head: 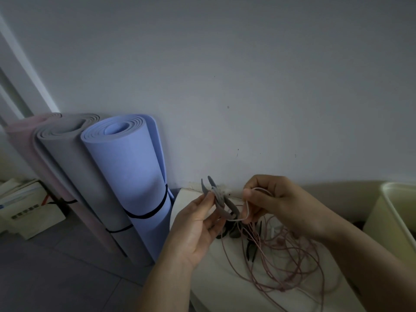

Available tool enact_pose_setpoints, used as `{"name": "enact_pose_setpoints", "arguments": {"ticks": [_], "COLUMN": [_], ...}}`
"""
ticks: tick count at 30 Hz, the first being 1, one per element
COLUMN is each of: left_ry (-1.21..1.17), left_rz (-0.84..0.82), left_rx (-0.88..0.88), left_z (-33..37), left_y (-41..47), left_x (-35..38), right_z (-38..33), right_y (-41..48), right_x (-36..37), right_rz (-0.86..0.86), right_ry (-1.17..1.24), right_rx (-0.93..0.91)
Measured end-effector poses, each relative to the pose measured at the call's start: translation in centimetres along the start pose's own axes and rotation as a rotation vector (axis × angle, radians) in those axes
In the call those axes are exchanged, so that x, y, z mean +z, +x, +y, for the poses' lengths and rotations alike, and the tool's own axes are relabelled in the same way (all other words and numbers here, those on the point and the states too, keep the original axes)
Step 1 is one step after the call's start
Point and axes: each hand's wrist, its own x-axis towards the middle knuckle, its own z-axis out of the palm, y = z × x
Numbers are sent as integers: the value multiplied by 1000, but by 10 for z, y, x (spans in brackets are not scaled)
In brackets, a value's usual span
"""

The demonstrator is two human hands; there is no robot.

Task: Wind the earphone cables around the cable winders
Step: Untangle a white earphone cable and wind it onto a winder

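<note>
Few turns sit on the grey winder (219, 200) pinched in the left hand (193, 230); right hand (272, 203) grips the cable (246, 212) beside it, most cable (281, 255) lying loose below the winder, spare winders (252, 246) unwound.

Loose pink cable (281, 255) and dark winders (252, 248) clutter the worktop (202, 278) centre; rolled mats (126, 176) block the left, a cream bin (391, 221) the right.
</note>
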Motion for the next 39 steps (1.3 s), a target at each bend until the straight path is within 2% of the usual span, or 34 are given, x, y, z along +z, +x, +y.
{"name": "enact_pose_setpoints", "arguments": {"ticks": [4, 9, 12, 16, 20, 22, 24, 28, 30, 33, 39], "left_ry": [-131, -106, 58, 463, 567, 538, 512, 489, 411, 279, 82], "left_rz": [9, 9, 29, 38, -140, -248, -328, -371, -390, -428, -220], "left_rx": [-36, -33, 30, 170, 136, 105, 87, 124, 118, 106, 180], "left_z": [-1, -3, -5, -9, -11, -12, -13, -12, -11, -10, -8], "left_y": [1, 2, 3, 0, -4, -6, -8, -7, -8, -10, -4], "left_x": [-2, -5, -4, -3, 0, 2, 5, 6, 6, 7, 9], "right_z": [2, 0, -2, -5, -1, 3, 9, 18, 21, 25, 32], "right_y": [0, 1, 0, 1, 2, 3, 5, 11, 12, 16, 24], "right_x": [-3, -4, -2, 4, -4, -8, -9, -9, -6, 0, 17], "right_rz": [7, 34, 45, 145, 459, 517, 525, 447, 382, 319, 283], "right_ry": [-9, 11, 53, 127, -45, -115, -87, 164, 342, 575, 943], "right_rx": [-7, -16, -21, -75, -94, -66, -50, 65, 159, 194, 251]}}
